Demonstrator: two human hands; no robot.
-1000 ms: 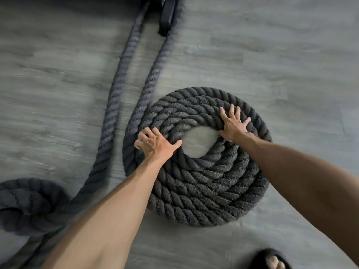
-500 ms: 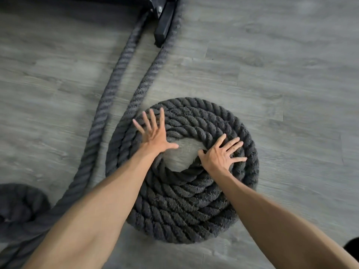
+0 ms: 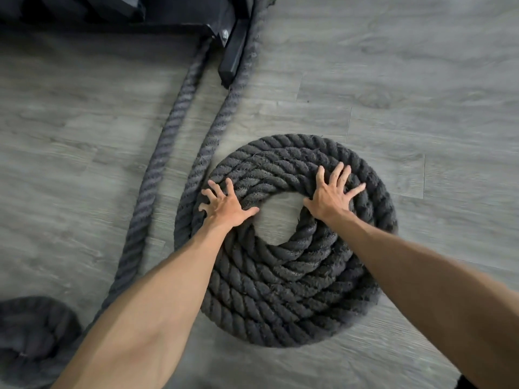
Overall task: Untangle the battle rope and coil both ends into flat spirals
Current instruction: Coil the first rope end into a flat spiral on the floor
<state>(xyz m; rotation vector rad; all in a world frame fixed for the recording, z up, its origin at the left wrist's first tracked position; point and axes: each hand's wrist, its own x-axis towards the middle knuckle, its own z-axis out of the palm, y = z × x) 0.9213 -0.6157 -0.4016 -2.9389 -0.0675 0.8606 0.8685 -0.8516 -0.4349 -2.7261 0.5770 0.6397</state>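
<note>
Head view: the battle rope's spiral [image 3: 280, 299] lies flat on the floor [image 3: 421, 94]. The left hand [image 3: 224, 209] and right hand [image 3: 331, 200] press its inner turns either side of the open centre. Each grip is wide, fingers splayed, clasping nothing. The step in hand looks like tightening this spiral. Next, the loose heap [image 3: 33, 332] at lower left needs coiling.

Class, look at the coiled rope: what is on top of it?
On the coil, the left hand rests on the inner turns at left and the right hand at upper right, fingers spread. Rope under the palms and forearms is hidden.
</note>
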